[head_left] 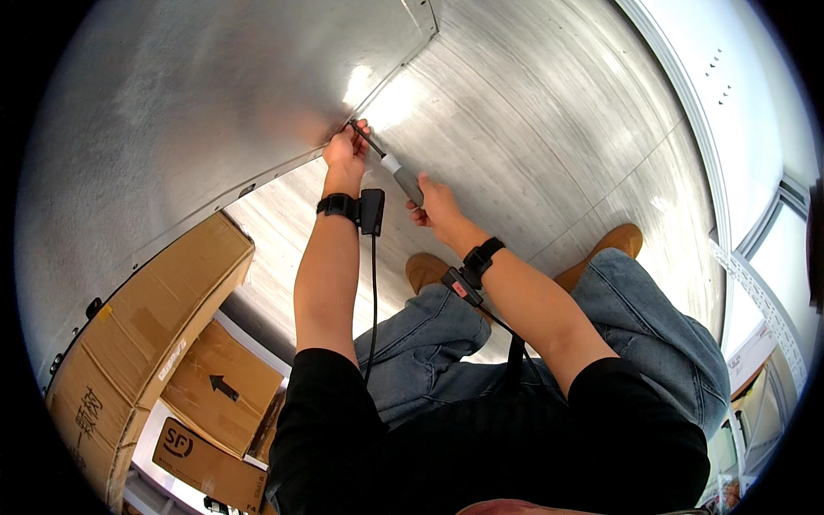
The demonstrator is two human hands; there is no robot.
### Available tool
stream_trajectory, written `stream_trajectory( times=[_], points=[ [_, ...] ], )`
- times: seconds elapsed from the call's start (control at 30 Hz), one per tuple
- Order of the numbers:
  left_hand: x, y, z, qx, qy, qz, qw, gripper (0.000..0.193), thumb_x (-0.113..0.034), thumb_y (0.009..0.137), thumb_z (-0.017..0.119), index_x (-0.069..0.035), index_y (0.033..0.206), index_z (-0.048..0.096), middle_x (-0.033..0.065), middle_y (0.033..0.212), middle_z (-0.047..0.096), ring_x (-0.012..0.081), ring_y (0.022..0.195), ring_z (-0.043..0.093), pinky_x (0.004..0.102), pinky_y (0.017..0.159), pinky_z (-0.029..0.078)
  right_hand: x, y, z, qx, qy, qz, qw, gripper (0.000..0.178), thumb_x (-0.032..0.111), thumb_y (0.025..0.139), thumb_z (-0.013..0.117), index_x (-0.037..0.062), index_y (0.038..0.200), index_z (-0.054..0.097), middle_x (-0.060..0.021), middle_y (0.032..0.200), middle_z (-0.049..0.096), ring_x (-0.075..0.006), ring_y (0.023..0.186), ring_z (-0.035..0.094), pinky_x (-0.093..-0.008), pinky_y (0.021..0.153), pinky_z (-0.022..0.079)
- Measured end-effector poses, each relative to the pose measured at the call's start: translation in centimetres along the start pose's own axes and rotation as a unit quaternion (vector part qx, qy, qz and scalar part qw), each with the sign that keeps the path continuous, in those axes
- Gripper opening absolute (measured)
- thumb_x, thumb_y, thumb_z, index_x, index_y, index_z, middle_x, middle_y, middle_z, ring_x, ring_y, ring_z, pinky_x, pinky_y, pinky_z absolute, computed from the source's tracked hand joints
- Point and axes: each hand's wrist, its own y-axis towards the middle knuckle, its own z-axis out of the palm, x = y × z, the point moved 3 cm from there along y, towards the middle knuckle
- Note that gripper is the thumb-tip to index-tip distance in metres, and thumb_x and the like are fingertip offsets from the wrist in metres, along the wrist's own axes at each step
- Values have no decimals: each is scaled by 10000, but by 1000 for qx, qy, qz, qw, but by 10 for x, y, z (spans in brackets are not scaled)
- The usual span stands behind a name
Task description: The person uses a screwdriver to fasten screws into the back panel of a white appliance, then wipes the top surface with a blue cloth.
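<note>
My right hand [436, 206] is wrapped round the grey handle of a screwdriver [403, 178]. Its dark shaft slants up and left to the lower edge of a large grey metal panel [215, 112]. At the shaft's far end, my left hand [347, 153] is closed against that edge, thumb and fingers bent about the tip. Whatever those fingers pinch there is too small and too covered to make out. Small holes and fittings run along the panel's edge.
Cardboard boxes [163, 326] stand at the lower left beside the panel. Grey wood-look floor [549, 146] spreads to the right, bounded by a white curved-looking frame [687, 94]. Black cables [372, 292] hang from devices strapped to both wrists. My bent knees and brown shoes [622, 242] are close by.
</note>
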Motion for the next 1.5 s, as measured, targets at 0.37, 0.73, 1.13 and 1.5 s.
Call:
stream_trajectory(
  times=[0.37,0.73,1.13,1.5],
  points=[
    [1,1,2,8,-13,2,1000,194,-126,971,384,-56,935,561,58,840,680,120,677,607,232,560,429,12,-6,-2,0,-51,22,998,488,460,912,511,0,1074,501,-91,812,535,-154,544,527,-302,506,455],
    [-2,-8,9,6,17,-1,1000,270,-141,987,349,-5,981,583,60,888,657,123,736,601,219,604,472,13,-5,-1,-40,-101,-25,994,474,427,946,455,-32,1052,505,-88,806,525,-150,555,510,-313,526,471],
    [2,-1,7,4,-21,-13,1000,212,-152,968,388,-46,923,566,48,830,627,131,724,560,241,612,453,21,-9,-4,14,-76,-43,996,505,325,914,566,-66,1198,416,-88,811,525,-155,629,545,-304,560,485],
    [8,-4,10,-40,-22,-3,999,160,-135,955,443,-52,967,579,39,868,652,137,729,599,239,637,467,23,-16,-27,51,-84,-43,994,425,344,931,529,-9,1140,416,-79,771,513,-150,621,514,-307,559,446]
  ],
)
